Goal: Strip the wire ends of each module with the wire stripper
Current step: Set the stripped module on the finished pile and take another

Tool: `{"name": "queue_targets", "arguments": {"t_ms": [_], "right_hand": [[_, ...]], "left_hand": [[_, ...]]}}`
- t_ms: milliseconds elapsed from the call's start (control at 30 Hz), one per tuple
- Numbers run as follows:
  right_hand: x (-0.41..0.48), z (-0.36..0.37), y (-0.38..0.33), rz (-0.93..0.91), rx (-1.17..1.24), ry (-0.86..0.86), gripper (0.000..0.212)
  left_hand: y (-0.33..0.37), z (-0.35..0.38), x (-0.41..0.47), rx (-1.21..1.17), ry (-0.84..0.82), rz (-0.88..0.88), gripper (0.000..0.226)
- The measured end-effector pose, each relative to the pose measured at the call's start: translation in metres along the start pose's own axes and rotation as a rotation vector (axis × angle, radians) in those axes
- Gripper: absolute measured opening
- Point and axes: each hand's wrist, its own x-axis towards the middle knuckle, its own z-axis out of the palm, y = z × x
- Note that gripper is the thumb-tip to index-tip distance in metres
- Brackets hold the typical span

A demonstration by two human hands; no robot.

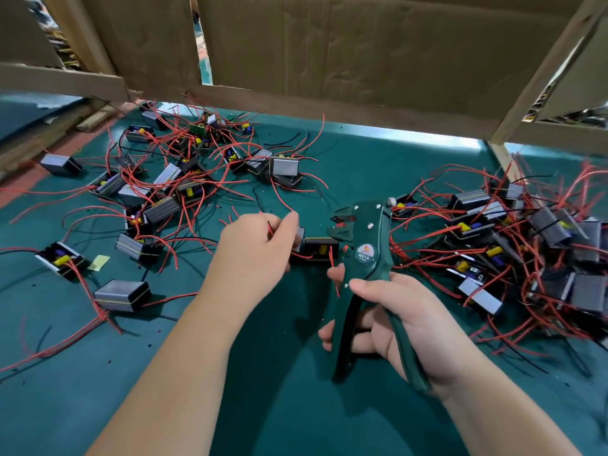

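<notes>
Item 1. Left hand (253,251): held over the middle of the worktop (296,406), fingers curled, thumb and forefinger pinched on a red wire (269,229).

Item 2. Module (320,248): a small black case with a yellow part showing inside. It is placed on the worktop between the two hands, touching the left fingertips and just under the head of the wire stripper (368,255). Red leads are seen at both its ends. Whether the pinched wire belongs to this module cannot be told.

Item 3. Wire stripper: dark green, held upright with its head turned left toward the module. The jaws are seen parted; whether a wire lies between them cannot be told. The handles are spread apart.

Item 4. Right hand (391,317): wrapped round both handles, with the thumb laid across the upper handle below the pivot.

Item 5. Left pile (158,192): many modules, some cased in grey metal, scattered with tangled red and black leads over the left and rear of the worktop.

Item 6. Right pile (526,238): a denser heap of like modules and leads, near the stripper's right side.

Item 7. Yellow slip (97,262): lying flat among the left modules.

Item 8. Cardboard panel (329,44): stood behind the worktop, framed by a wooden post (539,70).
</notes>
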Motion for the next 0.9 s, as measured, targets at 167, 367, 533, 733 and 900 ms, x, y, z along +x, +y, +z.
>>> {"name": "queue_targets", "arguments": {"t_ms": [167,367,533,733,900], "right_hand": [[0.001,-0.004,-0.005,0.008,-0.017,-0.055,0.049],[-0.001,-0.009,-0.009,-0.091,0.046,-0.088,0.050],[-0.005,-0.014,-0.021,-0.508,0.182,0.063,0.042],[-0.010,-0.027,-0.033,-0.737,0.134,0.262,0.025],[-0.011,-0.020,-0.026,-0.748,0.069,0.291,0.028]], "left_hand": [[0.014,-0.002,-0.006,-0.585,-0.287,-0.190,0.050],[0.016,-0.006,-0.006,-0.671,-0.241,-0.156,0.052],[0.013,-0.009,0.002,-0.774,-0.053,-0.231,0.059],[0.002,-0.007,0.002,-0.297,0.149,-0.046,0.016],[-0.004,-0.001,-0.006,0.309,-0.035,-0.001,0.057]]}}
